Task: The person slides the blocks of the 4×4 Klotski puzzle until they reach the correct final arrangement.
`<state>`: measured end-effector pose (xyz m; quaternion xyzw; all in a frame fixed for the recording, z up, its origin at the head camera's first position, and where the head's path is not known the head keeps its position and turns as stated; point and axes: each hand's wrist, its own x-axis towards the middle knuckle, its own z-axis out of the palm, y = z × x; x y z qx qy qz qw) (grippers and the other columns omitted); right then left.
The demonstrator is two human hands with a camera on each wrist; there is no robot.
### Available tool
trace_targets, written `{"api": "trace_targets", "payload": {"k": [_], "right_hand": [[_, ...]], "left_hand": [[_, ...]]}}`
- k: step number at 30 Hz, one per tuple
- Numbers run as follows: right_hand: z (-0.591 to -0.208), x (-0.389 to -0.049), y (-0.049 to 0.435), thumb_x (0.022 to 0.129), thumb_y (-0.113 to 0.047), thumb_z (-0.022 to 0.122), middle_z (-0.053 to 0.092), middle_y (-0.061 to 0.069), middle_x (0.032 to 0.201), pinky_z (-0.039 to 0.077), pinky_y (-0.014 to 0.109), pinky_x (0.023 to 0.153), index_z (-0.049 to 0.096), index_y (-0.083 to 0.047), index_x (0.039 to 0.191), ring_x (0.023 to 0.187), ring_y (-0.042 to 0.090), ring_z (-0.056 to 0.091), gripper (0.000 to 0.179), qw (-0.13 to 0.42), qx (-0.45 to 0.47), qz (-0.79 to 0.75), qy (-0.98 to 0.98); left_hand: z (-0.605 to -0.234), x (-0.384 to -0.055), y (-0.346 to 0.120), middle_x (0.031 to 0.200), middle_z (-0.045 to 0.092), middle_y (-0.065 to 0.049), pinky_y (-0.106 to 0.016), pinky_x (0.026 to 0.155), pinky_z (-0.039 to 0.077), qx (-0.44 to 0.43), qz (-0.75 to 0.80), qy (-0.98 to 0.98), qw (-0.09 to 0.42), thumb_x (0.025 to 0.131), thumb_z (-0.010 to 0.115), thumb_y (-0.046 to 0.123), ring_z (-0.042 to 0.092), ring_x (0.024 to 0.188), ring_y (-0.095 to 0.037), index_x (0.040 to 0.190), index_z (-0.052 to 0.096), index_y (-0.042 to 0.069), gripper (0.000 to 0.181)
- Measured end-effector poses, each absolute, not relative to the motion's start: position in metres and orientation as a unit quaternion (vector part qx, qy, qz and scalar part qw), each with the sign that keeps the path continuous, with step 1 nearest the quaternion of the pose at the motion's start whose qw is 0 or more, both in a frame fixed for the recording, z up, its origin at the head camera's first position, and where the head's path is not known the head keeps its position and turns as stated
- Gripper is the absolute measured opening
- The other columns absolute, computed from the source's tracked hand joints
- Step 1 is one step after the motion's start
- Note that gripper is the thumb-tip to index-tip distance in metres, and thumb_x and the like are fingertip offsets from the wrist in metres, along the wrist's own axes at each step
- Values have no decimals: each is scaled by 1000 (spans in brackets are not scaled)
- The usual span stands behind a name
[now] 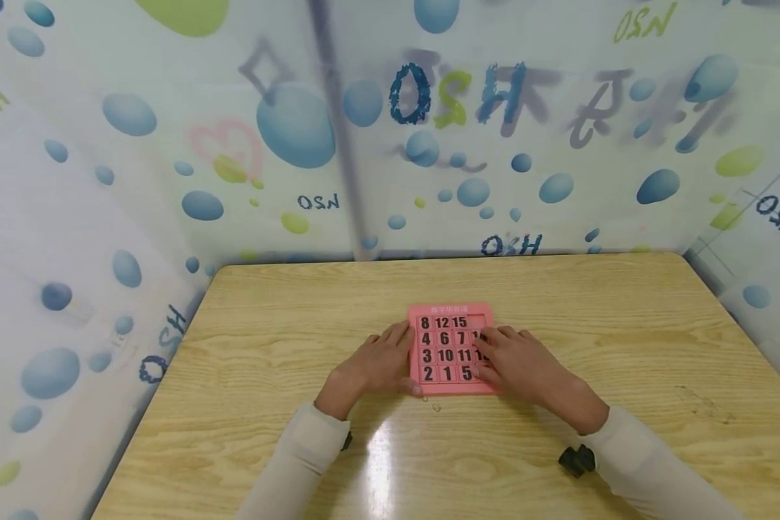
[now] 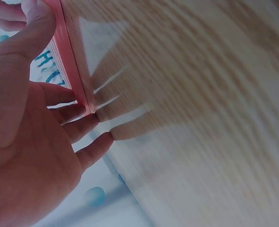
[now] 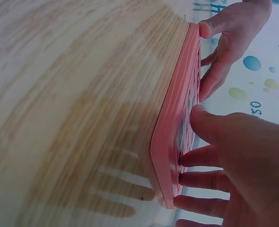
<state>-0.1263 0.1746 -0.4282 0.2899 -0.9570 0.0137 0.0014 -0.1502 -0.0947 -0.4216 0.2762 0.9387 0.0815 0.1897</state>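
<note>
A pink number-tile puzzle (image 1: 446, 347) lies flat on the wood-grained worktop (image 1: 286, 303), roughly midway across it, between a person's two hands. The left hand (image 1: 383, 359) lies along the puzzle's left side, its fingers extended and their tips at the edge, the thumb at the near left corner. The right hand (image 1: 523, 365) reaches over the right side, fingers loosely extended with the tips on the right-hand column, partly hiding it; neither hand is curled round anything. From the far row, the readable tiles run 8, 12, 15, then a bare recess at the far right corner; 4, 6, 7; 3, 10, 11; and 2, 1, 5, with the last column too covered to read fully. Both forearms wear pale sleeves (image 1: 650, 455), and a dark object (image 1: 577, 461) shows beside the right cuff. Behind stands a white backdrop (image 1: 390, 173) printed with blue and green drops and lettering.
</note>
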Motion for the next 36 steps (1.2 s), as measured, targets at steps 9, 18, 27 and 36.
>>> {"api": "trace_targets", "payload": {"k": [9,18,27,36], "right_hand": [[-427,-124,173,97,-39,61,61,14,127,50,55,92,67,-7,124,117,35,59,43,22,297,-1,-955],[-425,-127,170,95,-42,63,60,11,124,49,54,91,65,-10,127,114,33,59,45,40,283,1,-958],[-428,-141,154,98,-47,57,51,14,145,41,58,104,54,-7,142,133,35,47,60,10,270,31,-962],[-430,-146,147,100,-46,54,49,14,148,41,59,103,53,-8,144,135,35,45,58,-12,270,22,-963]], "left_hand": [[-419,-149,-95,166,9,-14,-50,119,27,277,81,938,191,83,68,61,14,152,-28,159,10,4,111],[-422,-149,-96,167,7,-14,-50,120,25,278,85,937,193,84,67,62,12,153,-28,160,9,5,111],[-422,-149,-95,167,6,-12,-49,121,22,273,81,938,199,84,66,62,10,154,-26,160,8,6,110],[-419,-149,-94,167,7,-12,-49,121,23,268,70,940,201,84,66,63,11,154,-27,160,9,5,112]]}}
